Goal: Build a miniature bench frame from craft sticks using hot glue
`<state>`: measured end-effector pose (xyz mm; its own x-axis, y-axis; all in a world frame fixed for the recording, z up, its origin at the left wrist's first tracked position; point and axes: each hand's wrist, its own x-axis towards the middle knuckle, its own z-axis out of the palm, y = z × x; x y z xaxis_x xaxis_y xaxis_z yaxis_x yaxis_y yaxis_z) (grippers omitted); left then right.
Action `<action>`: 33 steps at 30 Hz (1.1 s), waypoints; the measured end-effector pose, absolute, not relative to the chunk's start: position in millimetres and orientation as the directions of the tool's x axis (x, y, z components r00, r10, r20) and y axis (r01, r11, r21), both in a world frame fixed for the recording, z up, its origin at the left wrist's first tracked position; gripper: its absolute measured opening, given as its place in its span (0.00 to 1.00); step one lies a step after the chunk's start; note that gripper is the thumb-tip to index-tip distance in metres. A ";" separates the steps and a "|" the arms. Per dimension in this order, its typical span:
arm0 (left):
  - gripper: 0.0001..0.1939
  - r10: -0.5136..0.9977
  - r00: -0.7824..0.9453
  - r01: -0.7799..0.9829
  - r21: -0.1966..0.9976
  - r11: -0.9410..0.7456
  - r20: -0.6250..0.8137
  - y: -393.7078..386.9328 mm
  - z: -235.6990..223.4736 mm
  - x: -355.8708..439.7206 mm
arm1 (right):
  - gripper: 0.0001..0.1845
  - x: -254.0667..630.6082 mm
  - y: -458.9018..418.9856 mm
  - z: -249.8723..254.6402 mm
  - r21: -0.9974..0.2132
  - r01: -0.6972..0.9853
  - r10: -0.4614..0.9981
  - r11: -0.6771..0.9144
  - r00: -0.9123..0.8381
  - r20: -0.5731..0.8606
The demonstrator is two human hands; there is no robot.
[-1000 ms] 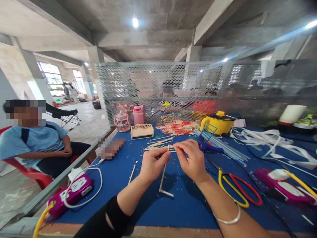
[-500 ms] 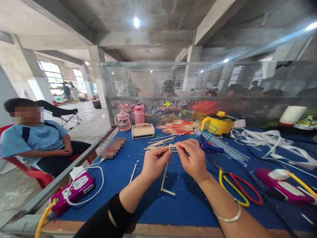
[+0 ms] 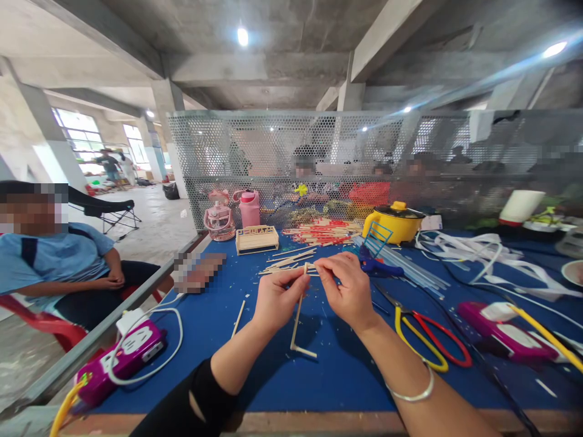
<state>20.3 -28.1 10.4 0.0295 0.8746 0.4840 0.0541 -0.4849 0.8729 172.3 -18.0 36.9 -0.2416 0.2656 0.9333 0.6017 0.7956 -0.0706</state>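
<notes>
My left hand (image 3: 279, 300) is closed, pinching a bent frame of thin wooden sticks (image 3: 297, 321) near its upper corner. Its long stick hangs down toward me and ends in a short piece angled to the right. At the top corner, my right hand (image 3: 350, 288) is closed with thumb and fingertips on the short upper stick, whose far end the fingers hide. Just beyond my hands lie loose wooden sticks (image 3: 285, 262). A single stick (image 3: 238, 318) lies left of my left forearm. Scissors (image 3: 421, 334) with yellow and red handles lie right of my right hand, near a blue glue gun (image 3: 385, 268).
Farther back are a small wooden stick tray (image 3: 257, 240), red-marked sticks (image 3: 321, 232), pink bottles (image 3: 249, 209) and a yellow pot (image 3: 398, 226). Purple power strips (image 3: 122, 358) with cords flank the blue table. A perforated metal screen (image 3: 273, 152) closes the back. A person (image 3: 68, 261) sits at left.
The camera view has turned slightly to the right, so everything sits a little further left. Both hands keep nearly the same pose on the stick frame.
</notes>
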 end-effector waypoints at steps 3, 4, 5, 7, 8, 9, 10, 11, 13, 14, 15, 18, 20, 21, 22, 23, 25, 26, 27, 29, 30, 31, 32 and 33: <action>0.16 0.877 0.029 0.053 0.875 -0.481 0.480 -28.7 11.2 20.6 | 0.06 172.0 -17.8 36.9 -0.068 0.601 0.263 0.797 -0.243 0.934; 0.16 0.879 0.030 0.052 0.877 -0.478 0.477 -28.9 11.5 20.7 | 0.06 172.0 -17.7 36.9 -0.068 0.601 0.262 0.797 -0.242 0.934; 0.16 0.880 0.030 0.051 0.879 -0.475 0.474 -29.1 11.8 20.7 | 0.06 171.9 -17.5 36.9 -0.068 0.601 0.262 0.797 -0.241 0.934; 0.16 0.883 0.030 0.046 0.882 -0.469 0.468 -29.1 11.9 20.8 | 0.06 171.8 -17.3 36.8 -0.068 0.600 0.262 0.797 -0.242 0.934; 0.16 0.884 0.031 0.046 0.883 -0.467 0.466 -29.0 11.7 20.7 | 0.06 171.8 -17.1 36.8 -0.068 0.600 0.262 0.797 -0.242 0.934; 0.16 0.884 0.030 0.045 0.883 -0.467 0.466 -28.8 11.5 20.7 | 0.06 171.8 -17.1 36.9 -0.069 0.599 0.263 0.798 -0.243 0.934; 0.16 0.883 0.029 0.046 0.882 -0.468 0.468 -28.5 11.2 20.6 | 0.06 171.8 -17.1 37.0 -0.068 0.599 0.262 0.798 -0.243 0.934; 0.16 0.883 0.031 0.047 0.882 -0.470 0.469 -28.3 10.9 20.5 | 0.06 171.7 -17.1 37.1 -0.067 0.598 0.261 0.798 -0.244 0.934; 0.16 0.882 0.034 0.044 0.881 -0.472 0.471 -27.9 10.5 20.4 | 0.06 171.7 -17.3 37.3 -0.067 0.599 0.259 0.798 -0.241 0.935; 0.16 0.882 0.035 0.041 0.881 -0.472 0.471 -27.9 10.4 20.3 | 0.06 171.6 -17.5 37.3 -0.067 0.600 0.259 0.797 -0.239 0.936; 0.16 0.882 0.035 0.038 0.881 -0.471 0.470 -28.0 10.5 20.3 | 0.06 171.6 -17.7 37.4 -0.067 0.600 0.259 0.797 -0.239 0.936; 0.16 0.883 0.030 0.036 0.882 -0.470 0.469 -28.7 11.5 20.5 | 0.06 171.5 -18.1 37.4 -0.066 0.603 0.261 0.795 -0.243 0.934; 0.16 0.885 0.026 0.041 0.885 -0.465 0.464 -29.3 12.4 20.7 | 0.06 171.7 -18.2 37.4 -0.066 0.605 0.263 0.793 -0.243 0.934; 0.16 0.887 0.026 0.041 0.886 -0.462 0.461 -29.6 12.8 20.7 | 0.05 171.8 -18.1 37.3 -0.067 0.605 0.264 0.793 -0.243 0.934; 0.16 0.888 0.025 0.042 0.887 -0.460 0.459 -29.7 13.0 20.8 | 0.05 171.9 -18.1 37.3 -0.069 0.605 0.266 0.793 -0.242 0.933; 0.16 0.888 0.026 0.044 0.887 -0.460 0.459 -29.8 13.2 20.8 | 0.05 172.0 -18.0 37.2 -0.069 0.604 0.266 0.794 -0.242 0.933; 0.16 0.885 0.031 0.049 0.884 -0.465 0.464 -29.8 13.1 20.7 | 0.05 172.1 -17.8 37.2 -0.071 0.601 0.266 0.796 -0.242 0.933; 0.16 0.883 0.033 0.052 0.882 -0.469 0.468 -29.7 12.9 20.5 | 0.05 172.0 -17.8 37.2 -0.071 0.600 0.265 0.796 -0.241 0.934; 0.16 0.882 0.035 0.055 0.880 -0.471 0.470 -29.6 12.8 20.4 | 0.05 172.0 -17.8 37.2 -0.073 0.599 0.266 0.797 -0.240 0.934; 0.16 0.881 0.037 0.055 0.880 -0.473 0.471 -29.5 12.4 20.2 | 0.05 172.0 -17.9 37.1 -0.078 0.599 0.269 0.797 -0.236 0.934; 0.16 0.881 0.037 0.054 0.879 -0.473 0.472 -29.4 12.3 20.1 | 0.05 172.0 -18.0 37.0 -0.080 0.600 0.272 0.796 -0.235 0.933; 0.16 0.880 0.037 0.052 0.879 -0.475 0.473 -29.4 12.2 20.0 | 0.05 172.0 -18.0 36.9 -0.083 0.602 0.275 0.794 -0.235 0.932; 0.16 0.879 0.036 0.049 0.878 -0.477 0.475 -29.3 12.1 20.0 | 0.05 172.1 -18.1 36.7 -0.085 0.604 0.279 0.793 -0.235 0.931; 0.16 0.879 0.035 0.046 0.878 -0.477 0.476 -29.3 12.1 20.0 | 0.05 172.1 -18.1 36.6 -0.087 0.605 0.282 0.791 -0.234 0.930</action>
<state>20.0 -29.3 12.1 0.0352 0.8787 0.4761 0.0460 -0.4773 0.8775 172.1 -18.1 36.6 -0.2345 0.2821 0.9303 0.6054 0.7911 -0.0873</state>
